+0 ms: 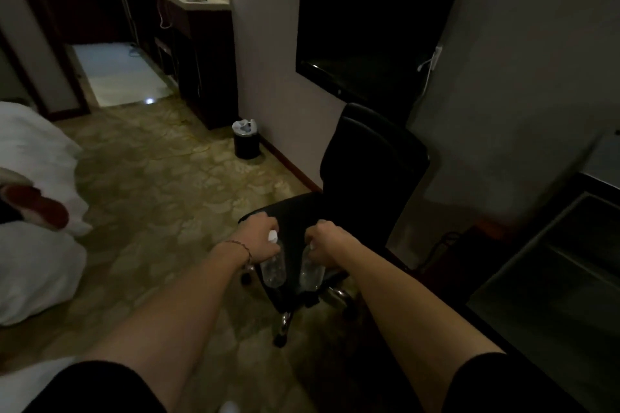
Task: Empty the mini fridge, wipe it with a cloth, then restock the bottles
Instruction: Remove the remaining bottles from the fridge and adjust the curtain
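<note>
Two clear plastic bottles are held out over the front of a black office chair [352, 198], one in each hand. The left hand [260, 236] is curled round the neck of the left bottle [273, 270], whose white cap shows just beside the thumb; the bottle's body hangs down below the fist. A thin bracelet [240, 246] is worn on the left wrist. The right hand [327, 240] is closed in the same way round the top of the right bottle [312, 271], and its cap is mostly hidden by the fingers. The two bottles hang near each other, apart, with the dark seat behind them. Whether either bottle touches the seat cannot be told.

Beyond the hands, a dark flat screen [372, 33] is mounted on the wall above the chair's backrest. Farther off, beyond and to the left of the left hand, a small black bin [246, 141] with a white liner stands on the patterned floor by the wall, and past it a dark cabinet [201, 57] with a pale top is seen. To the left of the left arm, white bedding [33, 211] is visible. To the right of the right arm, a dark open compartment with a shelf [567, 261] is seen at the edge; it is too dim to be identified with certainty.
</note>
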